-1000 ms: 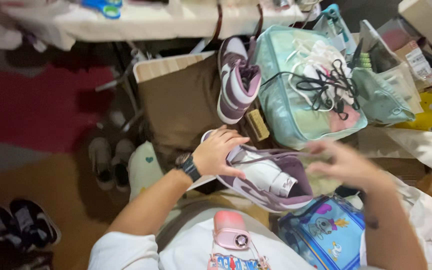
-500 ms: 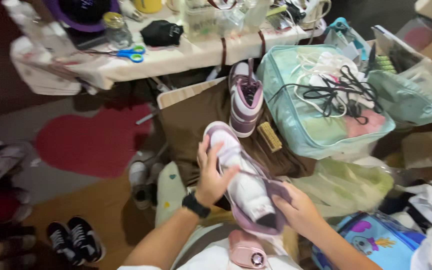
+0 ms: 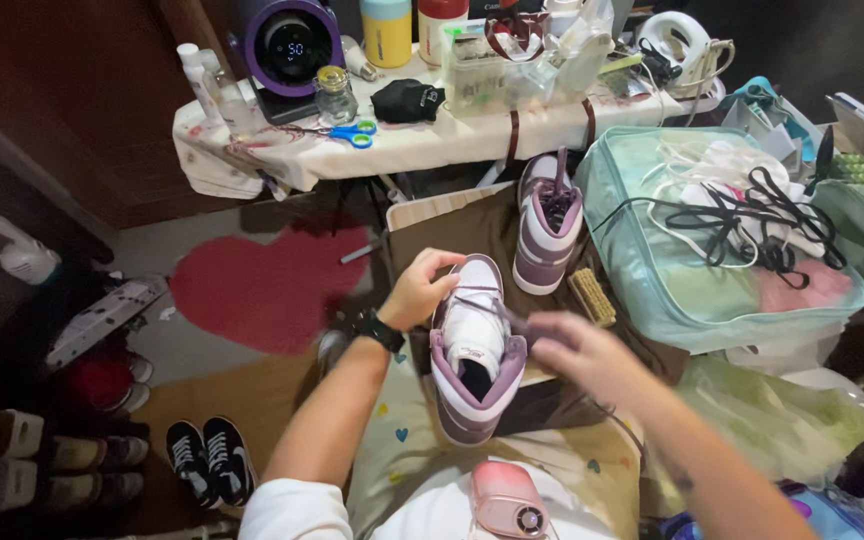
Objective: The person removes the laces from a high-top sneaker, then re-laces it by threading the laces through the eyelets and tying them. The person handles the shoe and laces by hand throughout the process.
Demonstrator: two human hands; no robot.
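A purple and white high-top sneaker (image 3: 472, 360) stands upright in front of me, its opening toward me. My left hand (image 3: 417, 290) grips its toe end; a black watch sits on that wrist. My right hand (image 3: 577, 350) is blurred beside the shoe's right side, fingers pinched on a purple lace that runs across the shoe. The matching second sneaker (image 3: 548, 225) lies farther back on a brown surface (image 3: 452, 235).
A small brush (image 3: 590, 296) lies beside the second sneaker. A mint zip bag (image 3: 652, 270) with black and white laces on it sits to the right. A cluttered ironing board (image 3: 432, 140) with blue scissors (image 3: 352, 132) stands behind. Black shoes (image 3: 207, 460) are at the lower left, a red heart rug (image 3: 262, 285) beyond them.
The sneaker has turned from lying tilted across my hands to standing upright with its opening toward me. My right hand came from under it to its right side, pulling the lace.
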